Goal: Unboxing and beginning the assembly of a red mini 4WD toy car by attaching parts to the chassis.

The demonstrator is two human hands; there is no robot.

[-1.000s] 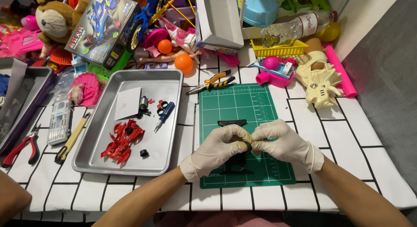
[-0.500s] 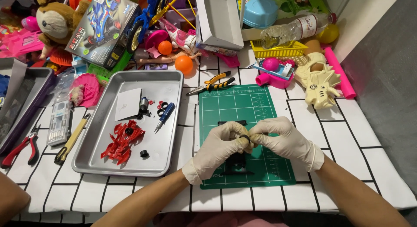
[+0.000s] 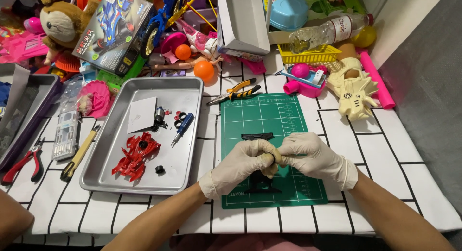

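To your left a metal tray (image 3: 192, 135) holds a red car shell (image 3: 134, 155) and a small screwdriver (image 3: 183, 127). Your gloved left hand (image 3: 243, 165) and right hand (image 3: 313, 157) meet over the green cutting mat (image 3: 262, 116), pinching something small and hidden; a black chassis part (image 3: 260, 182) lies just beneath.

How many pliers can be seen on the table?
2. The red-handled pliers lie at the left edge, left of the metal tray. The yellow-and-black pliers lie just above the green cutting mat. The toy pile may hide more.
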